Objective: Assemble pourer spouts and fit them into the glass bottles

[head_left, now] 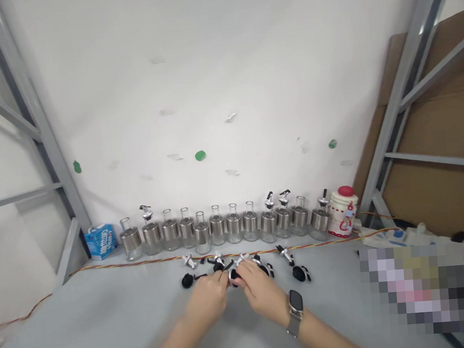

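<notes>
Low over the grey table, my left hand (211, 295) and my right hand (260, 291) meet with fingers closed around a pourer stopper (234, 276), a small silver and black piece. My fingers cover much of it. Around them lie several other silver and black pourer stoppers, such as a stopper (188, 261) left of my hands, a stopper (285, 254) to the right and a black-based stopper (300, 273) closer to me. Behind stands a row of glass bottles with steel bands, among them an unstoppered bottle (201, 232) and a bottle with a pourer (151, 233).
A twisted red and yellow wire (158, 261) runs across the table (119, 320) before the bottles. A blue carton (100, 241) stands at the left end, a white jar with a red lid (342, 214) at the right. Cables and a power strip (423, 235) lie far right.
</notes>
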{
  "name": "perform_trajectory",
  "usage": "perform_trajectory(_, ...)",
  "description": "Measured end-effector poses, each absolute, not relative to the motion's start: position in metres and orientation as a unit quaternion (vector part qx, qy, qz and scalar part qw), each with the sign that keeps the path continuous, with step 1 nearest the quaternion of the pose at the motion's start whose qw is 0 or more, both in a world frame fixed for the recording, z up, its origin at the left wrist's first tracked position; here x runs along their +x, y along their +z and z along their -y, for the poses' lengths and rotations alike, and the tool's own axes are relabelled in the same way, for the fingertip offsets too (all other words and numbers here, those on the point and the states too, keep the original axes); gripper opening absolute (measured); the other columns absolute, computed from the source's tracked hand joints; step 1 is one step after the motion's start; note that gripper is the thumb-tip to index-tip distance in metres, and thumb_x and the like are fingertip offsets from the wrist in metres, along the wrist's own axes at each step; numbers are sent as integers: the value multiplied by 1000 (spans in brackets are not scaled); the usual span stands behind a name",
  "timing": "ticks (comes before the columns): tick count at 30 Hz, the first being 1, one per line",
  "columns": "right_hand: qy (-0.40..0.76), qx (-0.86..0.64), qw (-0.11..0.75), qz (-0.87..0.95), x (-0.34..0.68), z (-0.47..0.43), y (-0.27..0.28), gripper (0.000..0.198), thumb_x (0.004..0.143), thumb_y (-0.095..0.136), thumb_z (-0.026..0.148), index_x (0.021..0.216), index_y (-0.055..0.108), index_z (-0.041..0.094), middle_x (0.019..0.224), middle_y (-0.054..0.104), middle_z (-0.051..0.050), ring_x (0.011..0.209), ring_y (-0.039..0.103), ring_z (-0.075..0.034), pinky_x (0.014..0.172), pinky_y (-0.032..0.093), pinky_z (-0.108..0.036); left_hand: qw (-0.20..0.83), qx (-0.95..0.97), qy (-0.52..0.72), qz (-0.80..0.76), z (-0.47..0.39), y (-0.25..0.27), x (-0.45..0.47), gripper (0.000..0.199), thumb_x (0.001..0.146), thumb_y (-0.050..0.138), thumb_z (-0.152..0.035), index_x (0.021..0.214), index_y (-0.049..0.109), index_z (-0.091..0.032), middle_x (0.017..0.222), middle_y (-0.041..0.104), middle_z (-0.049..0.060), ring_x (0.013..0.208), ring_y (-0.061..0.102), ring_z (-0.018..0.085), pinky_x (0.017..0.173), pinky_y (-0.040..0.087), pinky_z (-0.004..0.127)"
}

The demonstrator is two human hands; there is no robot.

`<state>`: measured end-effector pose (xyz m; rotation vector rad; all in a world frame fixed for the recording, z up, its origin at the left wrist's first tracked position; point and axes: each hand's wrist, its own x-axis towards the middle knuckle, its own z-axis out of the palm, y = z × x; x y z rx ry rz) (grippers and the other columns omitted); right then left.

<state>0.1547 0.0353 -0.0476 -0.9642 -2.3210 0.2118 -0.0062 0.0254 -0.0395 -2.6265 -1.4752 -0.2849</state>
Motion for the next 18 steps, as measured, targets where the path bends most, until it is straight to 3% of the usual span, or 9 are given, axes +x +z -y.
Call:
perform_trajectory(6, 250, -428, 355, 792, 141, -33, -59, 21, 87, 32, 27, 71, 44, 20, 66, 53, 0, 60, 46, -14, 56, 36, -26, 128, -867, -100, 470, -31, -51, -12, 38, 75, 32, -2, 107, 51, -11, 94, 62, 13, 76, 61, 23, 64, 49, 34)
perform_trajectory(11, 321, -409, 392, 760, 135, -30, -63, 12, 86, 36, 25, 84, 47, 20, 77, 58, -2, 67, 51, -15, 60, 38, -25, 153, -847, -191, 472, -35, -45, -16, 38, 79, 34, -5, 111, 49, -20, 111, 56, 10, 90, 58, 20, 71, 48, 29)
perform_trajectory(15, 307, -411, 381, 769, 144, -34, -57, 18, 86, 36, 31, 91, 50, 20, 76, 57, -2, 69, 51, -16, 62, 39, -27, 104, -836, -212, 496, -36, -37, -18, 38, 79, 34, -6, 110, 51, -22, 102, 58, 8, 85, 59, 20, 67, 47, 28)
perform_trajectory(18, 333, -412, 413, 741, 149, -39, -54, 31, 84, 40, 34, 113, 42, 21, 83, 56, -3, 69, 52, -15, 65, 41, -28, 22, -823, -242, 513, -37, -40, -17, 39, 80, 36, -10, 115, 47, -24, 97, 61, 7, 85, 59, 19, 69, 46, 29)
